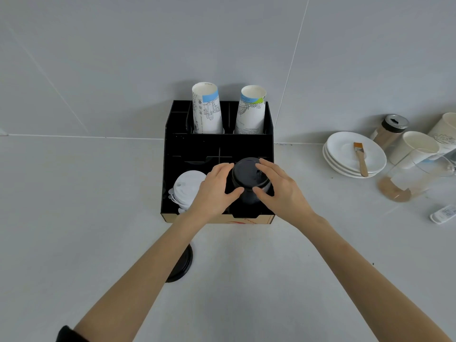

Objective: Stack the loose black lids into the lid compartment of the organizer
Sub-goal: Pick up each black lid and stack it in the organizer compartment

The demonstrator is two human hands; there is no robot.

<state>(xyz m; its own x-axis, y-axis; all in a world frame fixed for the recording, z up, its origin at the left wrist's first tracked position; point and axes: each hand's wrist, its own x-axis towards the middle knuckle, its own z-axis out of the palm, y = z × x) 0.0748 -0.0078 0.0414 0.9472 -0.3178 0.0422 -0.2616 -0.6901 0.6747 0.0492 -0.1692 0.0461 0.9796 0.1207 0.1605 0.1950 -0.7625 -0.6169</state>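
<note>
A black organizer [217, 144] stands against the wall. In its front right compartment sits a stack of black lids [249, 178]. My left hand [214, 191] and my right hand [281, 186] clasp this stack from both sides, fingers over the top lid and thumbs on its near side. A stack of white lids [187, 191] fills the front left compartment. One loose black lid [181, 265] lies on the counter in front of the organizer, partly hidden under my left forearm.
Two stacks of printed paper cups [207, 109] [250, 112] stand in the organizer's back compartments. To the right are white plates [350, 154] with a brush [360, 159], a spice jar [391, 130], white cups [414, 149], a glass jug [414, 178] and a small white device [444, 213].
</note>
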